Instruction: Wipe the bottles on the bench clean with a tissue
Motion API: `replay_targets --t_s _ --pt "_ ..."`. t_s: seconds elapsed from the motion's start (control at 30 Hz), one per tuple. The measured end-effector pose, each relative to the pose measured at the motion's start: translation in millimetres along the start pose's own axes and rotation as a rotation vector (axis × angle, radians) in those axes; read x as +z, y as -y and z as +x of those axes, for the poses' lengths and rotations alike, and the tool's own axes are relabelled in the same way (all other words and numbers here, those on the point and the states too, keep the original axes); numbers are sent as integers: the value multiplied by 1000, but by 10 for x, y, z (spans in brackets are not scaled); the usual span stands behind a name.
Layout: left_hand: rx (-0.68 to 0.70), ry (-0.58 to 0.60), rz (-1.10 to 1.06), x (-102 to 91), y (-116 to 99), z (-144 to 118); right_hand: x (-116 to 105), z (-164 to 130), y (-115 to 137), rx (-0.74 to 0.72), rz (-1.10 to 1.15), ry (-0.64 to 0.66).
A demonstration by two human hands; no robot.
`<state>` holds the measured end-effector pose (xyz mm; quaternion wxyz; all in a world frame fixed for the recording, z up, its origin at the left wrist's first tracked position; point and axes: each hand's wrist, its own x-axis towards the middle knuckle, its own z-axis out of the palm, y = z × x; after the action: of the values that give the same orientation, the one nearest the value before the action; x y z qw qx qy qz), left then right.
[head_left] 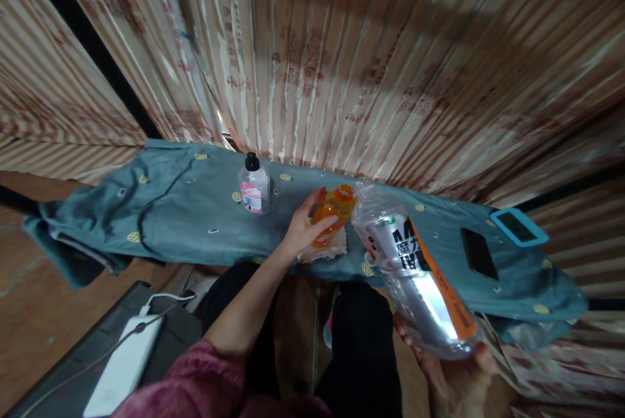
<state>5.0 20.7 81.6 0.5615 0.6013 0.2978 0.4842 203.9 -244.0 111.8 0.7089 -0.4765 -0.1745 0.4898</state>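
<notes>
My left hand [311, 228] is wrapped round a small clear bottle of orange liquid [334, 209], its orange neck tilted up to the right. My right hand [452, 372] grips the lower end of a large clear plastic bottle [415, 268] with a silver and orange label. The large bottle is tipped so that its neck points up and left, close to the mouth of the small bottle. Whether the two mouths touch, I cannot tell. Beneath the small bottle lies a pale cloth or tissue [325, 250].
A clear bottle with a black cap [254, 187] stands left on the teal cloth [190, 209]. To the right lie a dark phone [478, 254] and a blue-framed device [520, 227]. A white power bank [124, 362] with cables rests at lower left. A striped curtain [312, 66] hangs behind.
</notes>
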Motion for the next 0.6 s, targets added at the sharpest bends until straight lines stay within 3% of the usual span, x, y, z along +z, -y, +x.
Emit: replay_targets --t_s 0.13,0.23,0.3,0.4,0.5,0.53,0.6 --pt "109 13 143 18 -63 38 326 -91 80 -15 33 -156" --pt "158 21 210 47 -166 91 491 -152 133 -10 20 -205" --pt "179 32 247 70 -233 128 446 -150 128 0 24 -217" --pt "181 38 291 101 -307 180 183 -92 70 18 39 -185" --pt "171 45 324 127 -366 235 -22 -58 31 68 -26 -27" --pt "172 49 333 136 -387 256 -22 -65 35 107 -13 -42" --pt "176 55 347 158 -431 303 86 -103 67 65 64 -201"
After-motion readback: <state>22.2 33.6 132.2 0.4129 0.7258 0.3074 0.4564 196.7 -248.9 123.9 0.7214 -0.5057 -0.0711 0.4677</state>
